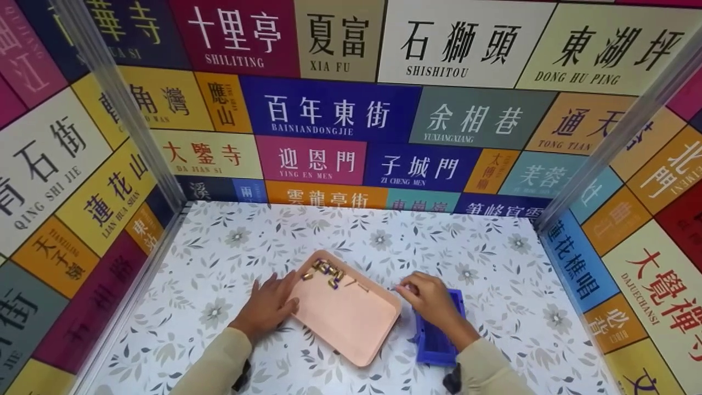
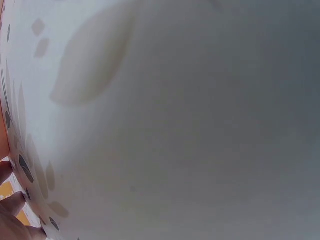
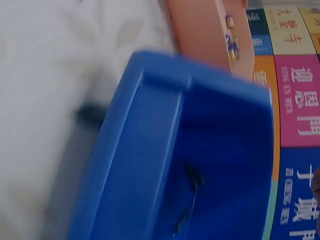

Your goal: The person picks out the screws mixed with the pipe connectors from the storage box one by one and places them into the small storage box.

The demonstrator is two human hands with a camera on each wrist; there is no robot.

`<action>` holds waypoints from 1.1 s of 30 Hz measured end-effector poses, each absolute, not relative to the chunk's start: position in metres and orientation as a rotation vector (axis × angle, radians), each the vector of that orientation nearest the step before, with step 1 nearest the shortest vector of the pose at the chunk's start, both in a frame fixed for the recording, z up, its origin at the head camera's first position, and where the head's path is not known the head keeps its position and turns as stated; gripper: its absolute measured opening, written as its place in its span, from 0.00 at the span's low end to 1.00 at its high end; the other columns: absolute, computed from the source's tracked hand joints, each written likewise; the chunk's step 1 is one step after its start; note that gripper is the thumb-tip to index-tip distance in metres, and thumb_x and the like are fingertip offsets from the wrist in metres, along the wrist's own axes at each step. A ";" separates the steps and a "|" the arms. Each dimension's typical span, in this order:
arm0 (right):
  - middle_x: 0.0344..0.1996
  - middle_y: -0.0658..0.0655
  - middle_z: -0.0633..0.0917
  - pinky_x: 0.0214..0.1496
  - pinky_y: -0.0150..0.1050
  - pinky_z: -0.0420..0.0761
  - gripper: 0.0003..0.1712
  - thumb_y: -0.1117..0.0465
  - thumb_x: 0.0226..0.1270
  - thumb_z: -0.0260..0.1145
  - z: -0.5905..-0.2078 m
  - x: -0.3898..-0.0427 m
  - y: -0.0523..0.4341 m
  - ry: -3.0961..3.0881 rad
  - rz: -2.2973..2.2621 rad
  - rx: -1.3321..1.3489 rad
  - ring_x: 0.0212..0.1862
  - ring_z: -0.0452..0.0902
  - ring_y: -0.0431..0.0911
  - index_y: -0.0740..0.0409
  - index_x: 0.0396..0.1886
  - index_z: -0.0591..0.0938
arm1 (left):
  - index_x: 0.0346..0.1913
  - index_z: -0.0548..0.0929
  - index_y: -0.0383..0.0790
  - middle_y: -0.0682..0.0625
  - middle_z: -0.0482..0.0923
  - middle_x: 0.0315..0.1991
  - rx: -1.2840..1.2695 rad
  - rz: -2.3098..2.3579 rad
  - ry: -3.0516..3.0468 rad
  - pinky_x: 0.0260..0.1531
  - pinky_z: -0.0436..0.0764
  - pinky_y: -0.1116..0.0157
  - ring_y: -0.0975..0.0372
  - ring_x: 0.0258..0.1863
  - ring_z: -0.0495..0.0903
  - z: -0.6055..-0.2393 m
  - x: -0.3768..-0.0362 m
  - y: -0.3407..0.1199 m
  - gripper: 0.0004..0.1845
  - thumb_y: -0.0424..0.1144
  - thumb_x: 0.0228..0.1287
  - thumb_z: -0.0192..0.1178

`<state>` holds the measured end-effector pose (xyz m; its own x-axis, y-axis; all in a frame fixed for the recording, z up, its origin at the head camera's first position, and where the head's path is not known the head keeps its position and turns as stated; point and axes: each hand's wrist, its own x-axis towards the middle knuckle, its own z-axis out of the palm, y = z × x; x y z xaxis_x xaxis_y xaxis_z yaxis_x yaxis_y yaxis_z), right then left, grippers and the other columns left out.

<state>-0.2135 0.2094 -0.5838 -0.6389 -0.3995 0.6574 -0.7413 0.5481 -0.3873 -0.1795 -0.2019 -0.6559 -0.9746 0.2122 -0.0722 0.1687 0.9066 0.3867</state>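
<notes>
My left hand [image 1: 269, 304] rests at the left rim of a shallow peach tray [image 1: 351, 323], its fingers extended along the edge. At the tray's far end lies a cluster of small gold cylinders [image 1: 327, 270] with blue-purple parts, and thin gold pieces [image 1: 359, 285] lie nearby. My right hand [image 1: 430, 296] hovers between the tray and a blue bin [image 1: 437, 354], with fingers bent and tips close together. Whether the fingertips pinch something small cannot be made out. In the right wrist view, small dark pieces [image 3: 193, 176] lie inside the bin.
The table [image 1: 219, 263] wears a white cloth with grey leaves and flowers. Panels with coloured signs [image 1: 329, 109] enclose its back and both sides, with transparent corner posts [image 1: 129, 126]. The left wrist view shows mostly blurred cloth.
</notes>
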 end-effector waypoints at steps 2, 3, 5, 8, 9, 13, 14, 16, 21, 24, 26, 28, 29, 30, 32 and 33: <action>0.17 0.45 0.74 0.22 0.25 0.68 0.08 0.64 0.56 0.80 -0.584 -0.217 0.190 -2.271 0.939 0.941 0.21 0.66 0.31 0.54 0.27 0.86 | 0.83 0.43 0.62 0.53 0.59 0.80 0.289 0.585 2.948 0.79 0.42 0.38 0.51 0.83 0.48 -0.656 -0.179 -0.202 0.40 0.66 0.76 0.41; 0.17 0.45 0.74 0.22 0.25 0.68 0.07 0.63 0.56 0.80 -0.584 -0.219 0.181 -2.271 0.955 0.942 0.21 0.66 0.31 0.54 0.27 0.86 | 0.83 0.43 0.62 0.53 0.59 0.81 0.291 0.590 2.945 0.79 0.42 0.38 0.51 0.83 0.47 -0.656 -0.178 -0.202 0.40 0.66 0.76 0.41; 0.17 0.46 0.74 0.23 0.26 0.69 0.07 0.64 0.57 0.79 -0.583 -0.224 0.164 -2.274 0.992 0.934 0.22 0.66 0.32 0.54 0.27 0.86 | 0.83 0.42 0.63 0.54 0.58 0.81 0.289 0.589 2.944 0.79 0.41 0.39 0.51 0.83 0.47 -0.655 -0.179 -0.201 0.40 0.67 0.76 0.40; 0.17 0.46 0.74 0.23 0.27 0.68 0.06 0.64 0.58 0.78 -0.584 -0.233 0.140 -2.290 1.045 0.906 0.21 0.65 0.32 0.54 0.27 0.87 | 0.83 0.42 0.63 0.54 0.58 0.81 0.296 0.589 2.947 0.79 0.40 0.39 0.51 0.83 0.47 -0.656 -0.179 -0.201 0.40 0.67 0.76 0.40; 0.17 0.46 0.75 0.23 0.28 0.69 0.06 0.64 0.59 0.78 -0.583 -0.235 0.132 -2.296 1.061 0.896 0.21 0.65 0.32 0.55 0.28 0.87 | 0.83 0.42 0.63 0.54 0.58 0.81 0.295 0.590 2.947 0.79 0.40 0.39 0.51 0.83 0.47 -0.656 -0.179 -0.201 0.40 0.68 0.76 0.40; 0.17 0.47 0.77 0.23 0.29 0.71 0.04 0.64 0.62 0.76 -0.588 -0.248 0.100 -2.324 1.104 0.855 0.21 0.66 0.32 0.56 0.29 0.88 | 0.83 0.42 0.63 0.53 0.58 0.81 0.294 0.586 2.961 0.79 0.41 0.38 0.51 0.83 0.47 -0.658 -0.179 -0.203 0.40 0.67 0.76 0.40; 0.17 0.48 0.78 0.24 0.29 0.72 0.04 0.63 0.62 0.76 -0.589 -0.252 0.092 -2.333 1.108 0.846 0.22 0.67 0.32 0.56 0.29 0.88 | 0.83 0.42 0.63 0.53 0.58 0.81 0.293 0.584 2.962 0.79 0.41 0.39 0.51 0.83 0.47 -0.658 -0.179 -0.203 0.40 0.67 0.76 0.40; 0.18 0.48 0.78 0.24 0.29 0.73 0.04 0.61 0.63 0.75 -0.593 -0.258 0.078 -2.353 1.117 0.832 0.22 0.68 0.33 0.56 0.30 0.88 | 0.83 0.43 0.62 0.53 0.59 0.81 0.300 0.585 2.968 0.79 0.41 0.38 0.51 0.83 0.48 -0.659 -0.179 -0.203 0.40 0.67 0.76 0.41; 0.18 0.48 0.78 0.24 0.29 0.71 0.08 0.53 0.66 0.74 -0.604 -0.272 0.053 -2.401 1.093 0.777 0.22 0.67 0.33 0.53 0.32 0.89 | 0.84 0.45 0.60 0.51 0.62 0.79 0.333 0.589 2.985 0.78 0.44 0.35 0.49 0.82 0.51 -0.657 -0.181 -0.202 0.40 0.66 0.76 0.41; 0.18 0.48 0.77 0.24 0.30 0.70 0.10 0.51 0.67 0.73 -0.609 -0.278 0.046 -2.422 1.050 0.738 0.22 0.67 0.34 0.52 0.32 0.88 | 0.84 0.45 0.59 0.50 0.63 0.79 0.341 0.584 2.990 0.78 0.45 0.36 0.48 0.82 0.52 -0.656 -0.182 -0.200 0.39 0.66 0.76 0.41; 0.19 0.48 0.78 0.25 0.30 0.70 0.11 0.50 0.67 0.73 -0.613 -0.281 0.042 -2.446 1.022 0.716 0.23 0.68 0.35 0.52 0.32 0.88 | 0.84 0.46 0.59 0.50 0.63 0.79 0.335 0.578 2.991 0.78 0.46 0.36 0.48 0.82 0.52 -0.656 -0.182 -0.200 0.39 0.66 0.76 0.41; 0.19 0.48 0.78 0.25 0.30 0.70 0.12 0.49 0.67 0.73 -0.616 -0.283 0.040 -2.484 1.001 0.708 0.23 0.68 0.35 0.52 0.32 0.88 | 0.84 0.44 0.61 0.52 0.62 0.80 0.312 0.563 2.980 0.78 0.45 0.37 0.49 0.82 0.50 -0.656 -0.181 -0.200 0.40 0.67 0.76 0.40; 0.20 0.47 0.79 0.26 0.29 0.71 0.12 0.49 0.68 0.72 -0.618 -0.284 0.039 -2.505 0.991 0.710 0.23 0.69 0.35 0.52 0.32 0.89 | 0.84 0.44 0.61 0.52 0.61 0.80 0.302 0.558 2.976 0.78 0.44 0.37 0.50 0.83 0.50 -0.656 -0.180 -0.200 0.40 0.67 0.76 0.40; 0.20 0.47 0.79 0.26 0.29 0.71 0.12 0.49 0.68 0.72 -0.619 -0.285 0.038 -2.523 0.981 0.716 0.24 0.69 0.35 0.52 0.33 0.89 | 0.83 0.43 0.62 0.53 0.60 0.80 0.292 0.552 2.971 0.79 0.44 0.37 0.50 0.83 0.49 -0.656 -0.180 -0.200 0.40 0.68 0.76 0.39; 0.20 0.47 0.80 0.27 0.28 0.72 0.13 0.48 0.68 0.72 -0.621 -0.286 0.036 -2.566 0.965 0.729 0.24 0.70 0.35 0.52 0.33 0.90 | 0.83 0.43 0.63 0.54 0.59 0.80 0.276 0.550 2.966 0.79 0.43 0.37 0.51 0.83 0.48 -0.656 -0.179 -0.200 0.40 0.68 0.75 0.39; 0.20 0.47 0.80 0.28 0.28 0.72 0.13 0.48 0.69 0.71 -0.621 -0.287 0.036 -2.582 0.963 0.736 0.24 0.71 0.35 0.52 0.33 0.90 | 0.83 0.43 0.63 0.54 0.59 0.81 0.270 0.551 2.965 0.79 0.43 0.37 0.51 0.83 0.48 -0.656 -0.179 -0.200 0.40 0.68 0.75 0.39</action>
